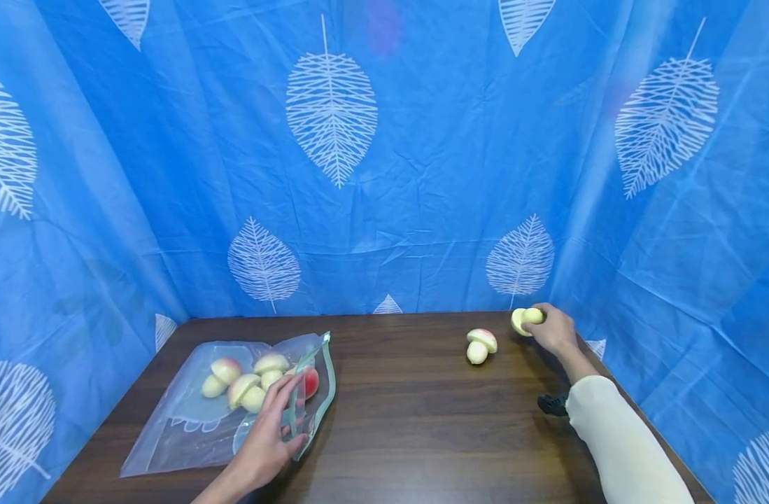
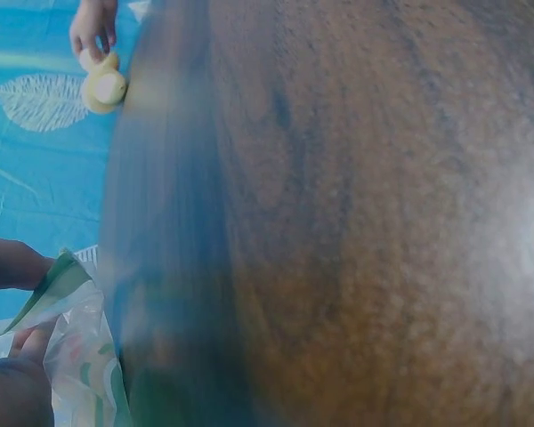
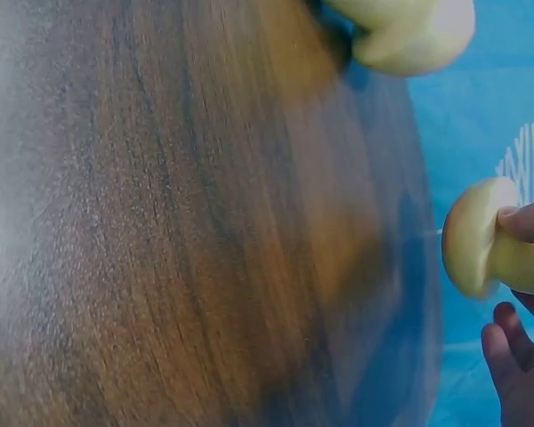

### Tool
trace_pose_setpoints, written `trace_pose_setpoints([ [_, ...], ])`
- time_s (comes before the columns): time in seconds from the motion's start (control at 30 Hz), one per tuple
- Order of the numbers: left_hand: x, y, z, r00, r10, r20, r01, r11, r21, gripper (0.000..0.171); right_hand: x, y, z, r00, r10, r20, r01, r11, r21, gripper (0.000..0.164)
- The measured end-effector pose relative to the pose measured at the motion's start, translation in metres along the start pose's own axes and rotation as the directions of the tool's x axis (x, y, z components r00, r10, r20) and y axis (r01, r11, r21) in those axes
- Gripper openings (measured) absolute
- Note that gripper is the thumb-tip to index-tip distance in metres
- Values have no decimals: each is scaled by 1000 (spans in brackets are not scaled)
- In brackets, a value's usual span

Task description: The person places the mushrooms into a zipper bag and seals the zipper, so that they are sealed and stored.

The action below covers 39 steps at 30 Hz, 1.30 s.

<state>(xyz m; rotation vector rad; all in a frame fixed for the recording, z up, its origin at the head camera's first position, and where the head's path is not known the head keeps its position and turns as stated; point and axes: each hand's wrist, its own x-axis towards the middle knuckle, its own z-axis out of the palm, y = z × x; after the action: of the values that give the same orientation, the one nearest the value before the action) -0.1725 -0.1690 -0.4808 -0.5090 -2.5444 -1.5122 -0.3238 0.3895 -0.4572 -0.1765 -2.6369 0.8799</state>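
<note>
At the far right of the table my right hand pinches a cream toy mushroom by its stem. The right wrist view shows the thumb on one side of that mushroom, its cap facing the table. A second toy mushroom, with a pink-tinged cap, lies just left of it on the table. My left hand grips the mouth edge of a clear zip bag, fingers and thumb on the bag's green-edged opening. Inside the bag lie several similar mushrooms and a redder-capped one.
The dark wooden table runs back to a blue curtain with white leaf prints, which also hangs along both sides. A small black object shows beside the right wrist, at the cream sleeve.
</note>
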Motion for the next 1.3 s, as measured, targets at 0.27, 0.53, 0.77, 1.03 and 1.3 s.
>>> trace_pose_setpoints([
  [0.27,0,1,-1,1000,-2,-1,2,1000,-12,102,-4,-12,-14,999,-39,-30,41,997,67,52],
  [0.53,0,0,0,1000,19,1,-19,1000,8,103,-14,-36,-31,995,-99,25,96,991,95,56],
  [0.77,-2,-1,-1,1000,20,0,-20,999,27,102,-20,-58,-26,989,-120,85,107,984,144,59],
  [1.03,-2,0,0,1000,16,3,-16,1000,3,103,-26,-71,-12,978,-176,112,153,971,183,54],
  [1.3,-1,2,0,1000,16,4,-16,1000,-17,104,-32,-88,8,966,-202,161,159,956,246,53],
])
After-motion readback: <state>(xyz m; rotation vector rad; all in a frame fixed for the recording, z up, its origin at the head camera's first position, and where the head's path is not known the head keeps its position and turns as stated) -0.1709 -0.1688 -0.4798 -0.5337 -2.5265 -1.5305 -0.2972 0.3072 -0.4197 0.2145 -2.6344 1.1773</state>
